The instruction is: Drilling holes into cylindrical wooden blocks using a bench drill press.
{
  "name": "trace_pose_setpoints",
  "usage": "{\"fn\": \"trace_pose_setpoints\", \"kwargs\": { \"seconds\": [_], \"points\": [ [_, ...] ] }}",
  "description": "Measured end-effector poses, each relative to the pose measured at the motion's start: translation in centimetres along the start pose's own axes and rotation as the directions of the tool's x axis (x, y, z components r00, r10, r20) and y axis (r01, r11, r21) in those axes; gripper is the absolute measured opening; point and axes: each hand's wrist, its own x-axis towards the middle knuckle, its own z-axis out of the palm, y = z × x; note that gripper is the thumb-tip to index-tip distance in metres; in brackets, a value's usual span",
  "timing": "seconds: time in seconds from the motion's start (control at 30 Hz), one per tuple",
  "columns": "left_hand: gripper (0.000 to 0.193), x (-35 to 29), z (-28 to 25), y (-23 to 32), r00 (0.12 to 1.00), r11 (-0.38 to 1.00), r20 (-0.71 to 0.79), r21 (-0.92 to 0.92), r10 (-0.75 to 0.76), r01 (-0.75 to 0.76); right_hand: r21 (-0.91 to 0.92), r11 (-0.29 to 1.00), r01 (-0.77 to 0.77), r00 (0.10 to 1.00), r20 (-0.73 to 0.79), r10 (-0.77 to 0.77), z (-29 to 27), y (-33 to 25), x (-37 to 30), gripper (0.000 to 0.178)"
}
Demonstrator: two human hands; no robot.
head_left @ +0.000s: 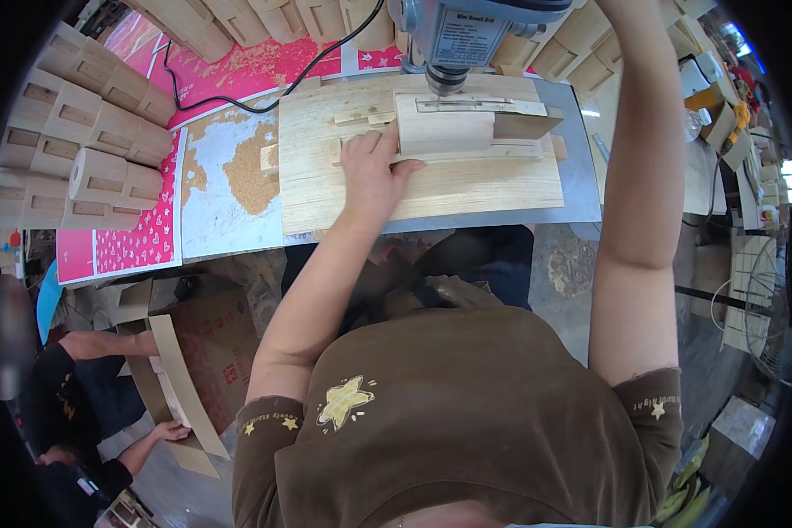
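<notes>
My left hand (374,172) grips the left end of a pale wooden block (444,134), thumb along its near edge and fingers against its end. The block lies between wooden strips on a plywood board (431,189), with a brownish stretch at its right end. Directly above its far edge is the chuck (447,81) of a grey bench drill (466,35). Whether a bit touches the wood is hard to see. My right forearm (640,150) reaches up past the drill's right side, and its hand is beyond the top edge of the picture.
Stacked wooden pieces with rectangular recesses (106,132) stand at left and along the back. Sawdust (253,172) covers part of the metal sheet left of the board. A black cable (264,107) crosses the pink covering. At lower left, another person's hands hold an open cardboard box (189,387).
</notes>
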Motion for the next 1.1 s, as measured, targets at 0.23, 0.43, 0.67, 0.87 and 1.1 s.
{"fn": "trace_pose_setpoints", "kwargs": {
  "seconds": [0.23,0.43,0.67,0.87,1.1],
  "points": [
    [0.063,-0.4,-0.7,-0.2,1.0,1.0,-0.012,0.018,-0.017,0.017,0.112,0.989,-0.098,0.977,0.197,0.075,-3.9,-4.1,-3.6,0.035],
    [0.059,-0.3,-1.4,-0.2,0.998,0.999,-0.052,0.044,0.028,-0.025,0.215,0.977,-0.006,0.995,-0.098,0.028,-0.4,-3.9,-14.9,0.008],
    [0.059,0.1,0.0,-0.3,0.997,0.998,-0.052,0.037,0.057,-0.055,0.153,0.97,0.19,0.958,-0.243,-0.15,5.0,0.6,-19.3,0.009],
    [0.063,-0.4,-0.7,0.0,1.0,0.999,-0.003,0.025,-0.022,0.022,0.207,0.941,0.267,0.95,-0.22,-0.221,0.6,-0.4,-15.6,0.011],
    [0.062,0.4,-0.3,0.2,0.992,0.991,0.038,-0.056,-0.119,0.121,-0.025,0.996,-0.084,0.995,-0.057,0.082,1.8,1.2,-0.1,0.027]
  ]
}}
